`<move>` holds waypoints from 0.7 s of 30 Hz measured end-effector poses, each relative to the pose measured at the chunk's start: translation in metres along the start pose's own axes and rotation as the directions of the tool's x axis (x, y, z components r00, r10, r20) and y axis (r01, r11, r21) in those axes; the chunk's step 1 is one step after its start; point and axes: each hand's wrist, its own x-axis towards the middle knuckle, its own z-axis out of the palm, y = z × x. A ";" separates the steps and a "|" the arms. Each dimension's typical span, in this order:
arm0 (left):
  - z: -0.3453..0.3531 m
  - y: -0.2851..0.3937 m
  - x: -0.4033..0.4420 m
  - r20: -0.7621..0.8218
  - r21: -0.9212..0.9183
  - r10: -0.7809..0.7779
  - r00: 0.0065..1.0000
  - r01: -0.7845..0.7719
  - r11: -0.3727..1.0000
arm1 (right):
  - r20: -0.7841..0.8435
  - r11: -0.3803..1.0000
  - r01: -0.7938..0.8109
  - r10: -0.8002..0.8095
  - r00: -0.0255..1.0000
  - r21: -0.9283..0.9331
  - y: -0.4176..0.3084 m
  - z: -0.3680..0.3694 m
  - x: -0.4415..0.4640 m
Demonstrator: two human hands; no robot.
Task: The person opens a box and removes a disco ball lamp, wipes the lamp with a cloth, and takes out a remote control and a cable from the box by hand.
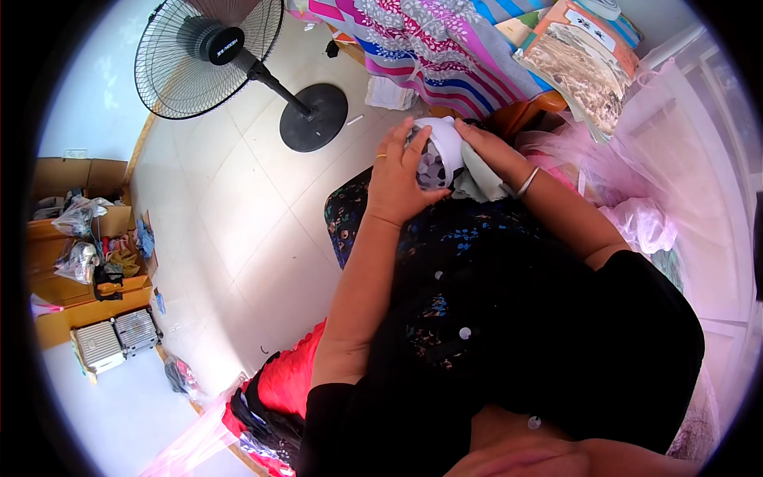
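A round white object [449,143] with a see-through side showing a grey and dark pattern is held above my lap; its exact kind is unclear. My left hand [399,176], with a ring on one finger, wraps round its patterned side, thumb below and fingers above. On the white side, my right hand [483,143] presses against the rim with its fingers partly hidden. A grey-green cloth [478,176] hangs beneath that right hand, bunched against the object. Dark flowered fabric [346,215] covers my lap.
A black standing fan [314,118] stands on the tiled floor ahead. Striped bedding [445,48] and a worn book [584,60] lie ahead to the right. Pink netting [675,151] hangs at the right. Boxes with bags [79,215] line the left wall.
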 end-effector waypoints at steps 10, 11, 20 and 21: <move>-0.003 0.008 0.011 -0.097 -0.145 0.091 0.991 -0.105 0.984 | 0.344 0.842 -0.147 -0.048 0.938 0.519 -0.004 -0.009 -0.010; -0.004 0.010 0.014 -0.096 -0.147 0.092 0.991 -0.105 0.984 | 0.342 0.842 -0.147 -0.048 0.938 0.519 -0.008 -0.007 -0.014; -0.007 0.014 0.038 -0.157 -0.170 0.247 0.956 -0.273 0.947 | 0.418 0.644 -0.242 -0.133 0.899 0.725 -0.012 -0.005 -0.009; -0.007 0.014 0.039 -0.149 -0.182 0.256 0.955 -0.281 0.943 | 0.416 0.638 -0.236 -0.146 0.898 0.733 -0.011 -0.006 -0.008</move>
